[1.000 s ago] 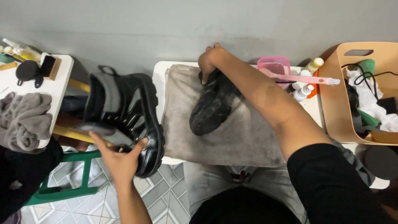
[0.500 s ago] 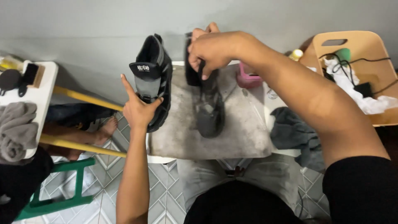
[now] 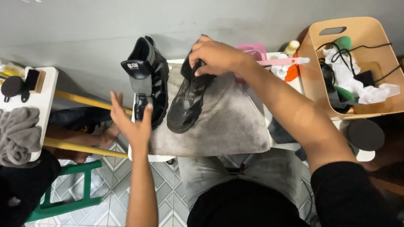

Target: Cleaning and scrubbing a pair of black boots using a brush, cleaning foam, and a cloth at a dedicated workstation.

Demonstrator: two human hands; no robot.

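Two glossy black boots stand side by side on a grey cloth (image 3: pixel 227 122) over a small white table. My left hand (image 3: pixel 130 120) presses against the toe of the left boot (image 3: pixel 147 75), fingers spread around it. My right hand (image 3: pixel 212 56) grips the collar of the right boot (image 3: pixel 189 98), whose toe points toward me.
A tan plastic bin (image 3: pixel 357 63) with cables, cloths and green items sits at the right. A pink container (image 3: pixel 254 50) and small bottles stand behind the cloth. At the left are a white tray (image 3: pixel 40 101) with brushes, a grey rag (image 3: pixel 17 134), yellow poles and a green stool (image 3: pixel 63 191).
My left hand has set the left boot down upright on the cloth's left edge. My right hand still holds the right boot, now stood beside it.
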